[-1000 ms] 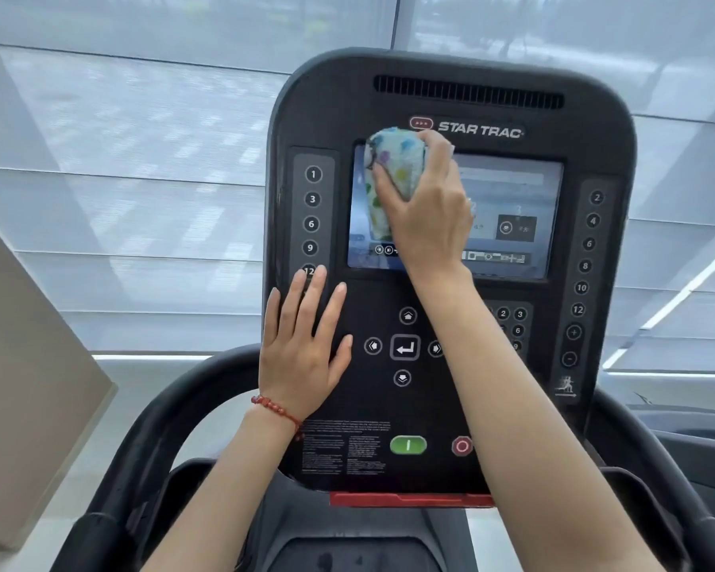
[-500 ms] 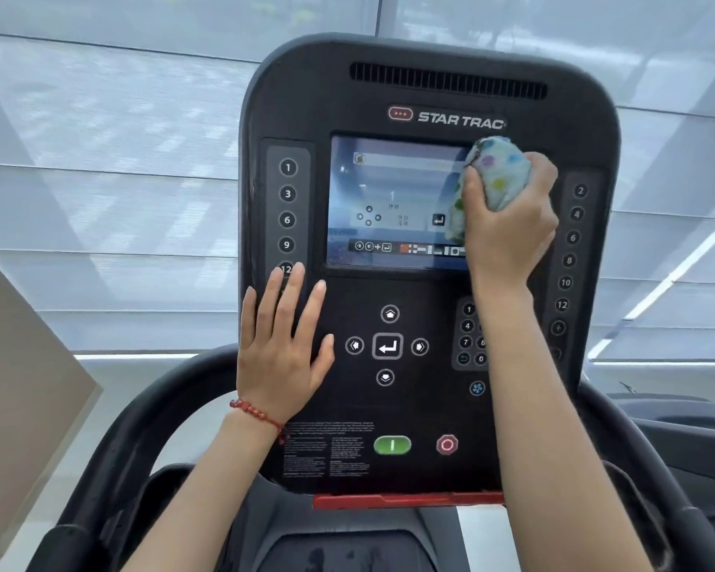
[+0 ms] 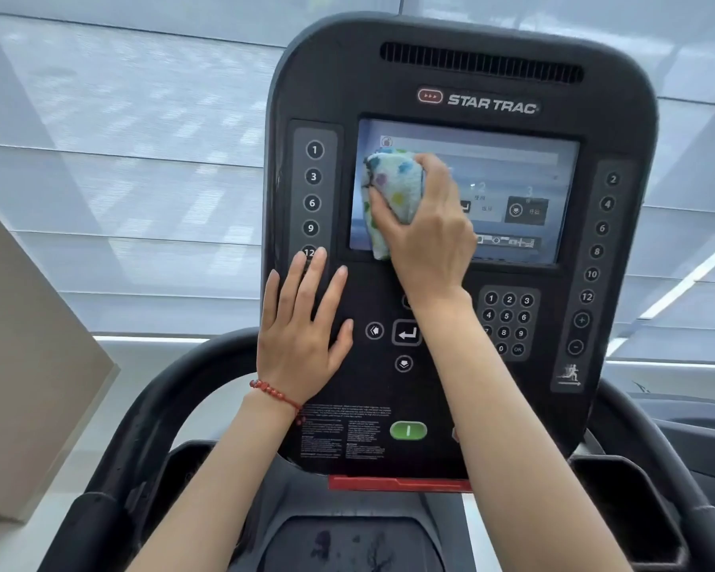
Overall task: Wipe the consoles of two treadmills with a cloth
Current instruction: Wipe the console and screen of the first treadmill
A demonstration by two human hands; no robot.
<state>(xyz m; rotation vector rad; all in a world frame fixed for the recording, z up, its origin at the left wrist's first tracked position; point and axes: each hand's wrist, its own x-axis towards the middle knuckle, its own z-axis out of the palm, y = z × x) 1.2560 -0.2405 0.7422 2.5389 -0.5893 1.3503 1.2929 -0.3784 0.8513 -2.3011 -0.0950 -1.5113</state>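
Observation:
A black treadmill console marked STAR TRAC fills the middle of the view. Its lit screen sits in the upper half. My right hand grips a bunched white cloth with coloured dots and presses it on the left part of the screen. My left hand, with a red bead bracelet at the wrist, lies flat with fingers spread on the console's lower left, just below the left column of number buttons. My right forearm hides part of the arrow keys and the red stop button.
Curved black handrails run on both sides of the console. A beige slanted panel stands at the left. Behind is a window with a pale blind. A second treadmill's dark frame shows at the right.
My right hand has swept the cloth from the screen's left to its right edge and back to the left, now lower down. My left hand stays flat on the console.

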